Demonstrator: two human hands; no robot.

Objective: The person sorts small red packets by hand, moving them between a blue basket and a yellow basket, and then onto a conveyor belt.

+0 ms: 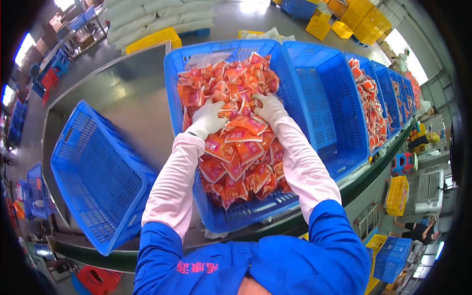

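A pair of white-gloved hands works in a large blue basket (pixel 246 226) heaped with small, shiny orange-and-red packets (pixel 241 152). The basket is directly in front of the wearer, at the edge of a metal counter (pixel 123 81).

The left hand (pixel 208 119) rests on the left side of the heap, its fingers bent down among the packets. The right hand (pixel 270 108) reaches in from the right, fingers curled and pointing inward. Both touch the packets; their fingertips are partly hidden, so whether either grip is closed on a packet cannot be told.

The arms wear pale pink sleeves (pixel 169 189) below a blue top (pixel 305 260) with pink lettering. Clear plastic (pixel 209 60) lies at the basket's far left corner.

To the left, a second blue basket (pixel 101 172) sits at an angle on the counter. To the right, a row of blue baskets (pixel 319 108) runs into the distance, some holding similar packets. Beyond are stacked white sacks (pixel 157 19) and yellow crates (pixel 361 19).
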